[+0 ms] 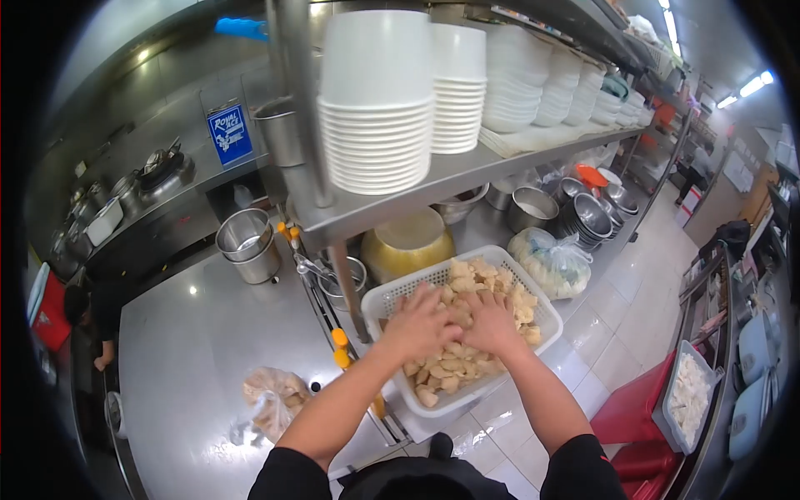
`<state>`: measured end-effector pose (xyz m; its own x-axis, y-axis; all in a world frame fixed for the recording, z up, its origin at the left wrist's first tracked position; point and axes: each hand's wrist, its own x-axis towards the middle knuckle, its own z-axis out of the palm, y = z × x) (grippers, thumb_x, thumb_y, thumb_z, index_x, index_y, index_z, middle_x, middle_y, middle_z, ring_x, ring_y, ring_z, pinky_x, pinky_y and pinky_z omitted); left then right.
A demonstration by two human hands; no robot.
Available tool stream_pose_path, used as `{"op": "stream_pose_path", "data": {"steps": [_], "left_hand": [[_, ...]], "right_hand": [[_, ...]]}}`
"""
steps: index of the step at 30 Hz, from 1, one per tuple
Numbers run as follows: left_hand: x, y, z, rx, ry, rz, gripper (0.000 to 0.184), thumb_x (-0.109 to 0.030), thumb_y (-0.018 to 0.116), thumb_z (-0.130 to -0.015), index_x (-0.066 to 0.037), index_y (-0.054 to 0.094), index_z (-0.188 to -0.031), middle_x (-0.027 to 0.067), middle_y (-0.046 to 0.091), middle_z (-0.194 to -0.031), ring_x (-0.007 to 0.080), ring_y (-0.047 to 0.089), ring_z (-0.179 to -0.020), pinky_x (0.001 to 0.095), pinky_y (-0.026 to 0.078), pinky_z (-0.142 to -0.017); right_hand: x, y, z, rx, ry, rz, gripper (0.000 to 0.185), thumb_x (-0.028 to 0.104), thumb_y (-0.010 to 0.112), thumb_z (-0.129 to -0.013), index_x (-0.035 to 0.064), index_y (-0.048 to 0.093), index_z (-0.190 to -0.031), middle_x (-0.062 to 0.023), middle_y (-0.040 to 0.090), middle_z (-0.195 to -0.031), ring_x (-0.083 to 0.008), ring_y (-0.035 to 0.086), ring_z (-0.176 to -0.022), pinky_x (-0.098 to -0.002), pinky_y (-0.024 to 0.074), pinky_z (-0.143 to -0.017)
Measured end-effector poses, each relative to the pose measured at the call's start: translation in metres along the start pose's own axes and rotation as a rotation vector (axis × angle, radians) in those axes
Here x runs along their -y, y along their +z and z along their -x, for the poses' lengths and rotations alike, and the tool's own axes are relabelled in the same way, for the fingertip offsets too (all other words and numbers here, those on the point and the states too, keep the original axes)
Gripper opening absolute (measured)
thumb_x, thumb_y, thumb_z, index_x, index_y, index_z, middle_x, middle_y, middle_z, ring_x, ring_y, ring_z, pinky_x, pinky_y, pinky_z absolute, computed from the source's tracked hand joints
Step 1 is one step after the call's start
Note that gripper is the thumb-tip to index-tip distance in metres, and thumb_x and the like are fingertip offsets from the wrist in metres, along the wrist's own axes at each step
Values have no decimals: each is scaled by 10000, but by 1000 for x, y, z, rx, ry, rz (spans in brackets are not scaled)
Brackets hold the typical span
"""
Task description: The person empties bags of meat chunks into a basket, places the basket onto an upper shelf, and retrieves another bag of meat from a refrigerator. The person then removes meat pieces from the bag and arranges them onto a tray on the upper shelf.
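A white perforated plastic basket (546, 333) stands in front of me, filled with pale tan food chunks (450, 367) whose kind I cannot make out. My left hand (422, 321) lies over the chunks on the basket's left side, fingers spread and slightly blurred. Close beside it, my right hand (490, 323) presses into the heap near the middle, its fingers stretched out and their tips partly among the chunks. Neither hand is seen closed around a piece. Rougher, more yellowish chunks (523, 304) show at the far right of the basket.
A clear bag of tan pieces (275, 400) lies on the steel counter (192, 333) at left. Above the basket's far side runs a shelf with stacked white tubs (375, 100). A bag of pale vegetables (550, 262) sits beyond. Another person's hand (105, 357) shows far left.
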<state>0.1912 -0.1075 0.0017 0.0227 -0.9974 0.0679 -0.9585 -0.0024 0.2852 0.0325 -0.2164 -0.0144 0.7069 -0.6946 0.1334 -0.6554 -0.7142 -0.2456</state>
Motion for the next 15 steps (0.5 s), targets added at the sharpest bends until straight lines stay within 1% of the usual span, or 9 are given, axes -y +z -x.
{"op": "stream_pose_path", "data": {"steps": [1,4,6,7,9,10,12,13,15], "left_hand": [[5,12,-12,-29,-91,11,551,-501,494,-955,-167,503,-1392,147,350,-1526,397,259,-1430,507,223,-1168],[35,28,-22,-91,-313,30,557,-494,506,-947,-166,492,-1397,146,391,-1500,397,266,-1428,497,225,-1166],[46,31,-21,-74,-401,39,565,-480,513,-941,-158,480,-1405,155,426,-1471,405,272,-1423,490,233,-1161],[47,39,-24,-117,-412,42,542,-457,521,-934,-141,502,-1374,163,455,-1440,410,283,-1416,484,237,-1158],[43,44,-27,-196,-442,48,496,-410,538,-920,-107,546,-1312,180,512,-1378,419,305,-1401,472,247,-1154],[44,45,-25,-165,-428,80,476,-397,533,-908,-97,556,-1277,191,506,-1386,407,293,-1411,491,239,-1154],[45,44,-25,-121,-387,150,438,-370,522,-884,-78,576,-1205,212,495,-1404,382,271,-1433,527,222,-1154],[40,41,-16,-188,-323,187,367,-324,557,-853,-54,591,-1099,249,509,-1375,432,280,-1416,535,247,-1142],[30,42,5,-227,-186,16,378,-320,593,-846,-44,598,-1105,266,476,-1397,473,271,-1406,540,253,-1140]], "right_hand": [[-9,-4,-5,19,10,-35,662,410,727,-739,153,532,-1317,-201,522,-1299,-392,493,-1225,-574,323,-1054],[-47,-2,-11,-103,33,-199,500,331,712,-766,138,585,-1210,-175,581,-1158,-354,560,-1122,-544,403,-973],[-61,-2,-12,-111,-17,-228,472,301,714,-769,134,600,-1195,-170,571,-1165,-355,560,-1108,-519,434,-932],[-63,2,-8,-101,-45,-248,458,287,715,-770,132,607,-1188,-167,566,-1168,-356,560,-1101,-506,449,-911],[-50,13,8,-170,-260,-222,473,351,714,-770,123,623,-1174,-181,540,-1212,-372,534,-1128,-531,422,-945],[-40,17,20,-204,-364,-209,484,383,713,-770,119,631,-1167,-188,527,-1234,-380,521,-1142,-543,408,-962],[-16,9,40,-185,-369,-127,531,462,701,-764,115,643,-1162,-202,474,-1318,-408,472,-1189,-595,359,-988],[-6,8,50,-175,-368,-84,558,501,695,-761,113,649,-1160,-209,447,-1359,-422,448,-1212,-621,335,-1001],[5,13,58,-132,-423,-27,603,557,675,-756,111,656,-1161,-225,393,-1418,-443,400,-1258,-669,280,-1012]]}}
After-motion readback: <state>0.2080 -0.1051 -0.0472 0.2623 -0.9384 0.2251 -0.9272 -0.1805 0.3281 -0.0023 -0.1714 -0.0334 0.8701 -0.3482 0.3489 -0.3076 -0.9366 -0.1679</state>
